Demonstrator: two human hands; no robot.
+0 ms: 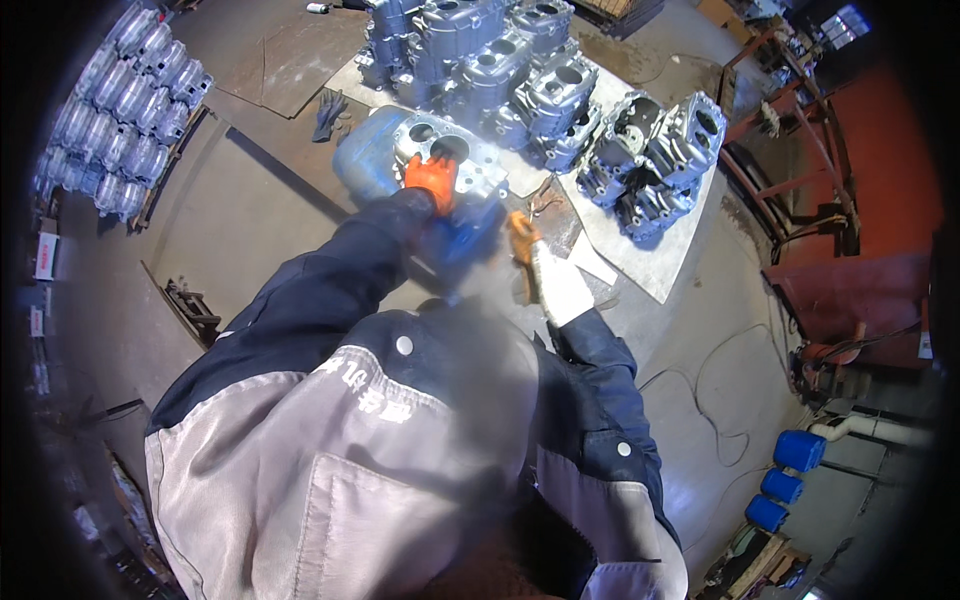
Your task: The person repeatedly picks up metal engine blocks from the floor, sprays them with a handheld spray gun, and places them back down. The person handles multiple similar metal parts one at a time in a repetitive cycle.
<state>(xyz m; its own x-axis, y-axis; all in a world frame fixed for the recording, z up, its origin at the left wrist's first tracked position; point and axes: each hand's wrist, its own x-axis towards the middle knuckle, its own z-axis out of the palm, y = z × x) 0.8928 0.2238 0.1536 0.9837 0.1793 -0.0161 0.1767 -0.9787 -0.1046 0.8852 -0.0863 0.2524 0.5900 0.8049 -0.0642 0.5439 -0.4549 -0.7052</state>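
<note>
My left hand [432, 184], in an orange glove, grips a silver cast-metal housing [478, 168] at the edge of its large round bore. The housing rests tilted on a blue plastic drum [364, 158]. To the right, beside the housing and apart from it, my right hand [523, 238] is closed, in an orange glove below a white cuff. What its fingers hold, if anything, cannot be made out. A blurry haze covers the space between my forearms and part of the drum.
Several similar housings [555, 85] stand in stacks on a pale sheet [670, 265] ahead and to the right. More castings [120, 120] are piled at far left. A dark glove [328, 113] lies left of the drum. A cable [705, 400] trails across the floor near blue containers [800, 450].
</note>
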